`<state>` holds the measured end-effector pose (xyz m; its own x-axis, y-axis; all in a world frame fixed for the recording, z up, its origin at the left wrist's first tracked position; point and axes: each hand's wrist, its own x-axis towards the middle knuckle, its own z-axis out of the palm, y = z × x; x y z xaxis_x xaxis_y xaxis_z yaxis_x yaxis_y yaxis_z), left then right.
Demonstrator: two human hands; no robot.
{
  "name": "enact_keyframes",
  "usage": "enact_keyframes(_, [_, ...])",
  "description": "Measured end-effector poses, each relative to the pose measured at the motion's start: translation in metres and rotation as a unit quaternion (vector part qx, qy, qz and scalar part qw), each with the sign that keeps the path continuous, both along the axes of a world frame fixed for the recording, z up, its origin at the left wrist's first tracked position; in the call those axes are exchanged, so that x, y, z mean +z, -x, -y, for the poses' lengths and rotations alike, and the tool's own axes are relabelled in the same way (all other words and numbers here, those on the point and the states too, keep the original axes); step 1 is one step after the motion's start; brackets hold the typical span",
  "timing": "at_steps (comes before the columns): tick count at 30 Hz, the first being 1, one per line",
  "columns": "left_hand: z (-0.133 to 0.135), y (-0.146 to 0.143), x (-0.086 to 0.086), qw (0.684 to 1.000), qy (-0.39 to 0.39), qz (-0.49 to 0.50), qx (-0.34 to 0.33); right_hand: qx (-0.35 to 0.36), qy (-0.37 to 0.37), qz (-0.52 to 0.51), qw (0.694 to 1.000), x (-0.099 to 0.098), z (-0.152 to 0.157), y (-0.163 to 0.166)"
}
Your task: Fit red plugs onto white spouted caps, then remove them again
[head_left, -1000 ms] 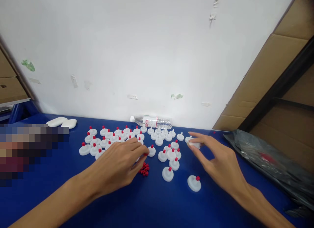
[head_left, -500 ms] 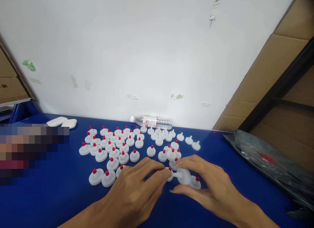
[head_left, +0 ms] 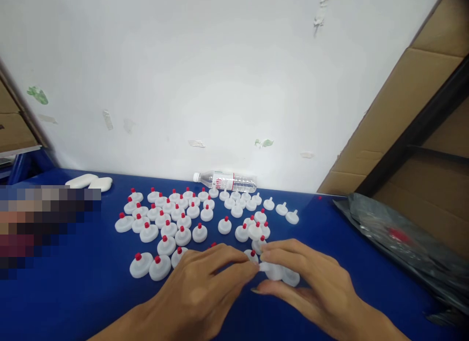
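Note:
My right hand (head_left: 311,287) pinches a white plastic disc cap (head_left: 274,270) by its rim, just above the blue table (head_left: 91,292). My left hand (head_left: 205,287) meets it from the left, fingertips pinched at the cap's spout; whatever they hold is hidden. Another white cap (head_left: 291,277) lies under my right fingers. Beyond the hands, several white caps with red tips (head_left: 168,228) cover the table's middle. Several white caps without red tips (head_left: 249,203) sit further back.
A clear water bottle (head_left: 225,181) lies on its side against the white wall. Two white oval pieces (head_left: 88,182) rest at the back left. A black plastic bag (head_left: 403,243) lies at the right, by cardboard boxes (head_left: 414,101). A blurred patch covers the left edge.
My right hand came back from the far caps with a white cap; my left left the red tips, and the two met over the table's front and have closed together.

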<state>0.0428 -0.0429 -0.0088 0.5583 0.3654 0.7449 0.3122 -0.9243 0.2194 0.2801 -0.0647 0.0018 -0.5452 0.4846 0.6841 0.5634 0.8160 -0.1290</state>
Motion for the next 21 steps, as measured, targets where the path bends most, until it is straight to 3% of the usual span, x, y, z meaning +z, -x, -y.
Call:
enact_keyframes(7, [-0.002,-0.006,-0.008,0.998,-0.003,0.027,0.053,0.029,-0.009,-0.023,0.999,0.001,0.001,0.006])
enact_keyframes(13, [-0.001,-0.006,-0.002,0.999,0.036,-0.034,0.022,0.037,-0.004,-0.008,0.999,-0.001,0.003,0.008])
enact_keyframes(21, [0.012,-0.009,-0.001,0.997,0.03,-0.037,0.059,0.045,-0.031,-0.006,0.998,0.003,0.01,0.016])
